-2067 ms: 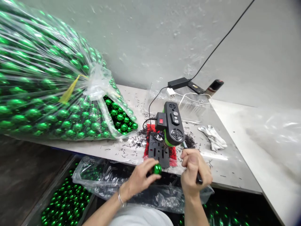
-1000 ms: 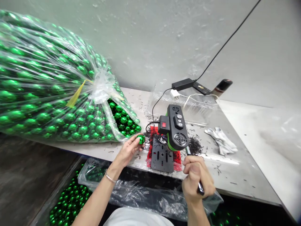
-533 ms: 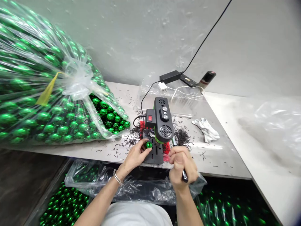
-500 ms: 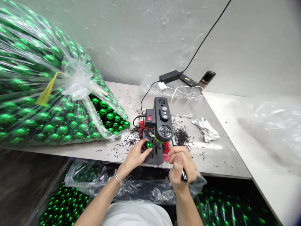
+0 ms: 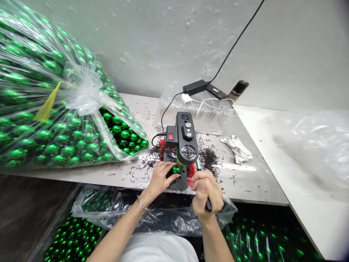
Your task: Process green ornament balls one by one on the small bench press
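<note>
A pale grey tabletop point(image 5: 131, 174) runs along a rough plastered wall point(image 5: 163, 43), its smooth surface littered with thin dark shavings point(image 5: 208, 158) that heap up beside a small machine point(image 5: 185, 140). The machine is black with a green body underneath, a boxy head with round buttons, a vent grille and a red switch on its side; it stands on a flat black slotted plate point(image 5: 181, 180) over something red.

The left hand point(image 5: 160, 176) pinches a glossy green ball point(image 5: 176, 169) between fingers and thumb, holding it on the plate right under the machine's head. The right hand point(image 5: 205, 191) is closed tight around a thin dark lever point(image 5: 207, 206) that runs up toward the machine's right side.

To the left a huge clear plastic bag point(image 5: 54, 109), crinkled and knotted with a yellow tie, bulges with shiny green balls. A black cable point(image 5: 234, 40) climbs the wall from a flat black power brick point(image 5: 195, 86). A crumpled white glove point(image 5: 237, 147) lies to the right of the machine. Below the tabletop edge, more clear plastic point(image 5: 114, 207) lines a bin of green balls.
</note>
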`<state>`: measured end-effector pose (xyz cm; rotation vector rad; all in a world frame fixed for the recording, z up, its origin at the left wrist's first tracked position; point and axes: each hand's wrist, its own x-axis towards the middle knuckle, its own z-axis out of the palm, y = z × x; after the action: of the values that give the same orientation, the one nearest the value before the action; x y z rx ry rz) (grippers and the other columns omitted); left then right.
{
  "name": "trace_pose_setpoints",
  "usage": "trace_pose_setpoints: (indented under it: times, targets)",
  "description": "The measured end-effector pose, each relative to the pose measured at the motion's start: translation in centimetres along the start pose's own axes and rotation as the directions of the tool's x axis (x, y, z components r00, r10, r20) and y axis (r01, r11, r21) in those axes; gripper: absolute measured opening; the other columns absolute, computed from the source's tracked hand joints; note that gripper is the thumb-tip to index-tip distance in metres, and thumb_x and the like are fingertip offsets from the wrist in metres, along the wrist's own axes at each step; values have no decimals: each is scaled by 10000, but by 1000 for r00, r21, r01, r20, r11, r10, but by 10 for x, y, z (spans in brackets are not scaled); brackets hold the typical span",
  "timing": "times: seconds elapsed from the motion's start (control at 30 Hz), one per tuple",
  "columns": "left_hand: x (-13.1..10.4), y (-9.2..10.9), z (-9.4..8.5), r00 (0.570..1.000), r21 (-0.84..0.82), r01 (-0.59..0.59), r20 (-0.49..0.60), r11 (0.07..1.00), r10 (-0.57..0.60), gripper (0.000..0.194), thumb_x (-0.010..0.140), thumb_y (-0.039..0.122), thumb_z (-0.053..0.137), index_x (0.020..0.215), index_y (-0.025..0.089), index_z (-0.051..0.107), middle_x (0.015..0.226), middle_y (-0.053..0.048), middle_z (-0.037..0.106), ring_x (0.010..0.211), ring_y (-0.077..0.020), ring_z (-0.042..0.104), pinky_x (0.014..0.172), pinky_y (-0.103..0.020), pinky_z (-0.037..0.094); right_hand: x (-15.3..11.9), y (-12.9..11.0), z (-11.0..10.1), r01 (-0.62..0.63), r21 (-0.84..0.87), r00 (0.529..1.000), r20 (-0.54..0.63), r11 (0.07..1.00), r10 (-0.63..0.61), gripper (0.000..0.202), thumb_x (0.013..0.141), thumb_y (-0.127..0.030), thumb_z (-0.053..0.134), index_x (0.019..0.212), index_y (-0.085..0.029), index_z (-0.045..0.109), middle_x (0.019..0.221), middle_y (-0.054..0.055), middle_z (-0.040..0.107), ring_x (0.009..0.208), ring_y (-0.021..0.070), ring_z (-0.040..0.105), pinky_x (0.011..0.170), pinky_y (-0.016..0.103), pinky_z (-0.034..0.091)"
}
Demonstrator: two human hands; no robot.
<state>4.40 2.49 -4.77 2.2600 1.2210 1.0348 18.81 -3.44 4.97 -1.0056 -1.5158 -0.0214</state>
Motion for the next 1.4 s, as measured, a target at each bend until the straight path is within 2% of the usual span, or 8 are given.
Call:
trace_pose_setpoints:
  times: [0.23,0.57,0.7,0.87,1.0,1.1,1.27,1.4]
  targets:
    - [-2,-2,3,1000,-38,15,5,999,-15,327,928,420,641,1155,186,664,1083,-94,708,1044,-260,604,932,-424,430,-40,34,12,138,-34,990,-26,990,-139,279,961,-169,376,710,-195,494,756,26,567,651,132,526,633,324,451]
    - [-1,-3,5,1000,-43,6,-8,999,-6,323,917,408,657,1151,187,673,1062,-100,712,1019,-264,613,916,-436,450,-57,46,25,125,-37,983,-131,991,-129,323,1000,-203,328,710,-205,469,765,2,556,636,126,580,774,404,520]
    - [-2,-6,7,1000,-42,7,-27,999,-8,334,914,425,656,1153,193,677,1071,-107,715,1022,-267,621,916,-443,461,-61,51,25,131,-63,989,-65,989,-135,304,998,-220,355,726,-207,487,774,-3,557,684,131,611,792,386,528]
    - [1,-4,9,999,-67,36,-16,997,-37,331,888,404,696,1141,190,696,1097,-116,722,1041,-279,633,917,-457,480,-38,34,16,127,-62,989,-68,990,-131,313,980,-174,364,695,-202,491,732,0,554,652,129,569,691,342,497]
    - [-3,3,4,995,-108,80,-49,991,-86,332,869,374,723,1146,191,699,1106,-119,725,1049,-287,643,937,-488,498,7,0,3,-63,5,993,-102,998,63,315,947,-114,435,649,-198,492,630,-14,522,639,134,557,576,287,409]
    - [-28,9,-8,992,-144,75,-88,987,-88,370,884,369,704,1209,196,670,1116,-125,716,1051,-279,650,931,-475,531,31,-16,-2,-153,21,985,-72,988,154,331,948,-122,472,627,-193,501,631,-12,535,627,128,550,578,288,400]
    - [-75,11,-33,997,-140,-23,-80,990,12,659,806,519,735,1361,210,560,1203,-142,680,1105,-277,654,932,-428,570,27,-15,6,-86,31,986,-143,996,90,346,942,-110,485,605,-188,502,598,-12,519,592,127,532,552,290,375]
    - [-44,-7,-55,971,13,41,-236,999,-37,421,952,417,587,1305,186,588,1208,-147,665,1137,-269,637,971,-427,542,17,-9,10,-71,7,981,-178,997,72,345,935,-96,483,602,-186,499,602,-9,525,589,128,534,538,289,368]
